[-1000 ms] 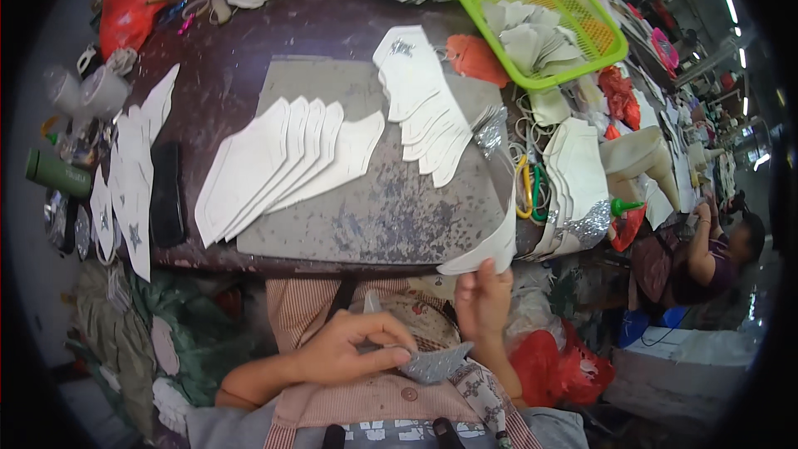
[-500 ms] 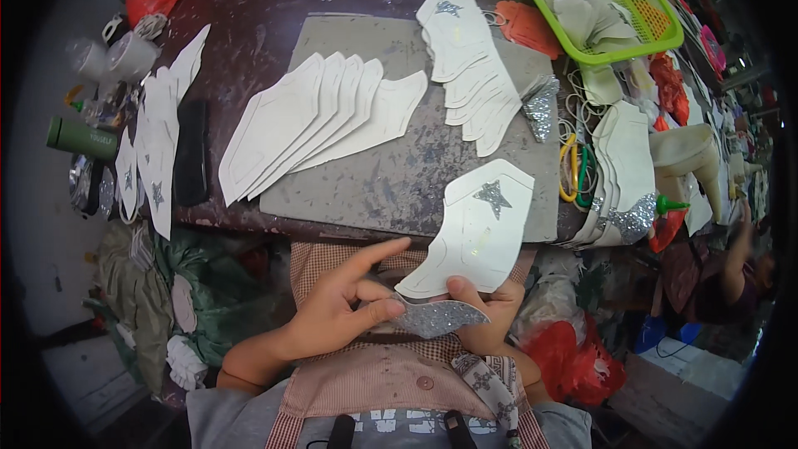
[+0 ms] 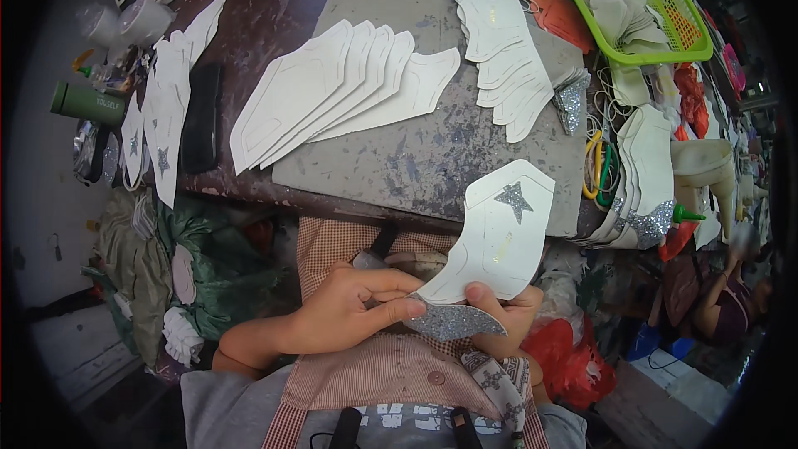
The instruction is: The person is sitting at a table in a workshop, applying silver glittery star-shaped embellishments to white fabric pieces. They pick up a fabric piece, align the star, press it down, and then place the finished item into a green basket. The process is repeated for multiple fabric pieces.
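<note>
In front of my apron, my right hand (image 3: 517, 318) is closed on a white shoe-upper piece (image 3: 490, 254) with its thumb pressed on the lower part. That piece bears a silver glitter star (image 3: 514, 201) near its far end. A curved silver glitter piece (image 3: 457, 322) lies along its near edge, and its right end reaches my right hand. My left hand (image 3: 353, 308) pinches the left end of this glitter piece between thumb and fingers, touching the white piece's corner. The fingers under both pieces are hidden.
On the table, a grey board (image 3: 399, 154) carries fanned white pieces (image 3: 312, 91) and a stack of star pieces (image 3: 507, 58). Right of it lie yellow-and-green-handled scissors (image 3: 593, 168), glitter-tipped pieces (image 3: 644, 175) and a green basket (image 3: 657, 57). A dark phone-like slab (image 3: 201, 120) and green bottle (image 3: 87, 103) are left.
My left index finger, stretched out before, has bent in to the edge where the glitter piece meets the white piece. The tabletop has shifted up and right in view.
</note>
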Demonstrator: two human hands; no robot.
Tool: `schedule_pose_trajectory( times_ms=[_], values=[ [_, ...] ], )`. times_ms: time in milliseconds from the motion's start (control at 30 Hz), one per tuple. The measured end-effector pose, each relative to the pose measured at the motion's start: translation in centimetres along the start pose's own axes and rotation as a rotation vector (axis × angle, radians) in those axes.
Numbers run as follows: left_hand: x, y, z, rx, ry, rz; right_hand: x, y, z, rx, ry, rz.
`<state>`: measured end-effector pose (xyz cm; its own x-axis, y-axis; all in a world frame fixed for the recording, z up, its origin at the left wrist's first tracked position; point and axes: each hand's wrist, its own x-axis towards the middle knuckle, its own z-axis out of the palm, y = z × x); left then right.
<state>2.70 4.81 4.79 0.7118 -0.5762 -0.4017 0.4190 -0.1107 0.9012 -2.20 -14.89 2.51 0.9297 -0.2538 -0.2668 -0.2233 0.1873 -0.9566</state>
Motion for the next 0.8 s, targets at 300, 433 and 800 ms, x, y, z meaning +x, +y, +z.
schedule_pose_trajectory(
  times_ms=[300,433,800],
  values=[
    [0.0,0.6,0.2,0.024,-0.015,0.019,-0.3,0.1,-0.9,-0.031,-0.087,0.064],
    [1.0,-0.5,1.6,-0.063,0.109,0.204,0.8,1.0,-1.2,0.479,-0.036,0.379],
    [4.0,-1.9,6.1,-0.223,-0.199,0.098,-5.2,-1.8,-5.9,-0.286,0.032,-0.339]
  ],
)
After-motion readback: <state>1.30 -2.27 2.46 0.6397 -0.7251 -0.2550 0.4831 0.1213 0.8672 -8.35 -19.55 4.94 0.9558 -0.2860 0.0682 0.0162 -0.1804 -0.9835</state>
